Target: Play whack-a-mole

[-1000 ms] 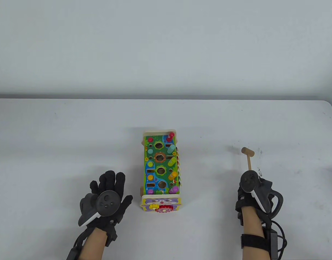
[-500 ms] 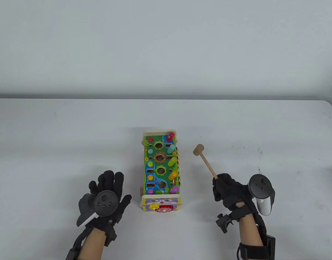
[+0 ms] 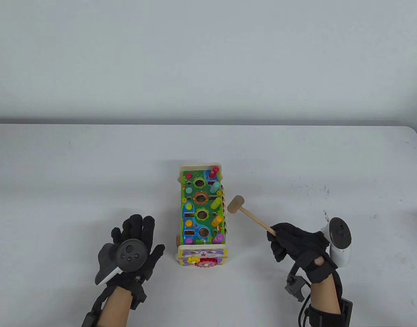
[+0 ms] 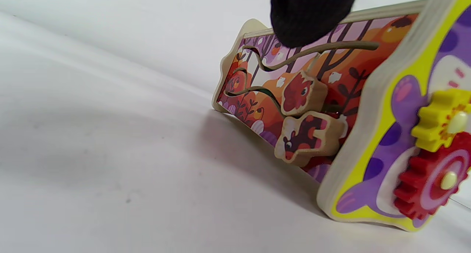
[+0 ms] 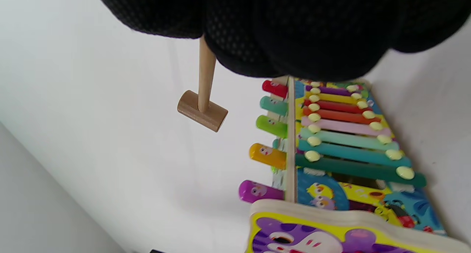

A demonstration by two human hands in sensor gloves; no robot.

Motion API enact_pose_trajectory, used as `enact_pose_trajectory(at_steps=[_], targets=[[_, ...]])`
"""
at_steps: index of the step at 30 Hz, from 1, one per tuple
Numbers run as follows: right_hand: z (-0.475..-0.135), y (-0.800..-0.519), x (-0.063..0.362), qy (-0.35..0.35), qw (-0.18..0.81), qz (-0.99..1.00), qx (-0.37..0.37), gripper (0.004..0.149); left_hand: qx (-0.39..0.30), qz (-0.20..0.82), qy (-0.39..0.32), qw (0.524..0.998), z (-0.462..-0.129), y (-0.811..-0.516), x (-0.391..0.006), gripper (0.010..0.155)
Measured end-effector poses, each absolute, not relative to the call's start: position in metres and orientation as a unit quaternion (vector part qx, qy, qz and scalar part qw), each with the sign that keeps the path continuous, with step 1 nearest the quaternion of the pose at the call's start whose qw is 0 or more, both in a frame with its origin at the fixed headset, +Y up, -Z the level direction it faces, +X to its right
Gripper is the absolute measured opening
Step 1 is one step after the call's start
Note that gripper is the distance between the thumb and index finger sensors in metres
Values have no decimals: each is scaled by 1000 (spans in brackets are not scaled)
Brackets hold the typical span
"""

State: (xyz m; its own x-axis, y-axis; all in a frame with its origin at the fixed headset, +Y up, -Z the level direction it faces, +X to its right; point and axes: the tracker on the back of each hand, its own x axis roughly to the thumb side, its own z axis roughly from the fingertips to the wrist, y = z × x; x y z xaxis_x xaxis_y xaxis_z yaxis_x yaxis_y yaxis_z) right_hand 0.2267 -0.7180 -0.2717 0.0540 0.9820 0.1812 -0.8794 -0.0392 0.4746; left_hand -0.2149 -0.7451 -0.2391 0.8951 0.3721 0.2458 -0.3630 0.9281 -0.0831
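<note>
A colourful wooden whack-a-mole toy [image 3: 202,214] stands in the table's middle, with raised pegs [image 3: 216,203] along its right side and low ones on the left. My right hand [image 3: 290,240] grips the handle of a small wooden hammer [image 3: 236,205], whose head hangs in the air just right of the toy's pegs. In the right wrist view the hammer [image 5: 202,109] floats beside the pegs [image 5: 268,155]. My left hand [image 3: 135,238] rests flat on the table left of the toy, holding nothing.
The toy's near end panel carries yellow and red gears [image 3: 201,261], also in the left wrist view [image 4: 438,164]. Its right side has a xylophone [image 5: 346,135]. The white table's [image 3: 75,177] far edge meets a grey wall.
My right hand lifted the hammer off the table at the right and swung it left toward the toy's pegs. The left hand stayed in place.
</note>
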Motion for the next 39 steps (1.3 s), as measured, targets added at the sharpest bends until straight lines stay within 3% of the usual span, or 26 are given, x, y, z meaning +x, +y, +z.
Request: enact_pose_trajectory(at_steps=[10, 16, 28, 32, 37, 39], targets=[[-270, -716, 219, 158, 675, 663, 282, 45, -18, 192, -130, 972, -239, -745, -215, 83], [-271, -721, 207, 189, 571, 758, 254, 44, -23, 194, -129, 972, -239, -746, -216, 82], [-269, -711, 211, 49, 711, 643, 282, 44, -22, 199, -129, 971, -240, -746, -216, 82], [-271, -716, 208, 54, 685, 677, 265, 45, -22, 200, -129, 971, -240, -746, -217, 82], [-274, -727, 202, 89, 561, 796, 207, 44, -23, 200, -129, 971, -240, -746, -217, 82], [-274, -725, 203, 69, 584, 782, 206, 45, -23, 201, -128, 971, -240, -746, -217, 82]])
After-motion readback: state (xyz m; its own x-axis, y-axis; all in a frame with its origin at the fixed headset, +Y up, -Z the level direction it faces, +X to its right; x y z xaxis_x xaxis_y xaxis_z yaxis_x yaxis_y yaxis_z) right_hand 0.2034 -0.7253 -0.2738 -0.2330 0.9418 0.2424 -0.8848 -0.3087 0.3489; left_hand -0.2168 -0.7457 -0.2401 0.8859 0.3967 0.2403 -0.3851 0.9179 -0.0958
